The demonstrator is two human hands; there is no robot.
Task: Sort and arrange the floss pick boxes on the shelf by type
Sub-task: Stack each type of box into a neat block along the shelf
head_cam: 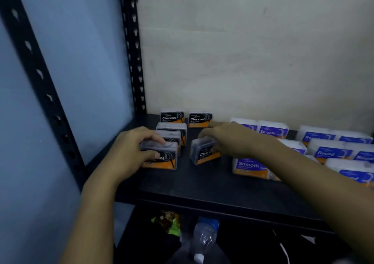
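Where thumb-covered, Charcoal box point(166, 161) lbl illegible.

The flat black shelf board point(202, 183) carries clear black-and-orange Charcoal boxes point(199, 120) at ten o'clock, and white-and-blue Smooth boxes point(273, 131) and Round boxes point(332, 152) at three o'clock.

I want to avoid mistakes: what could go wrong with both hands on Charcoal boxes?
The tilted Charcoal box under the right hand might topple. The right forearm passes over the front Smooth box and could knock it. The left hand grips the front Charcoal box; pushing may disturb the row behind.
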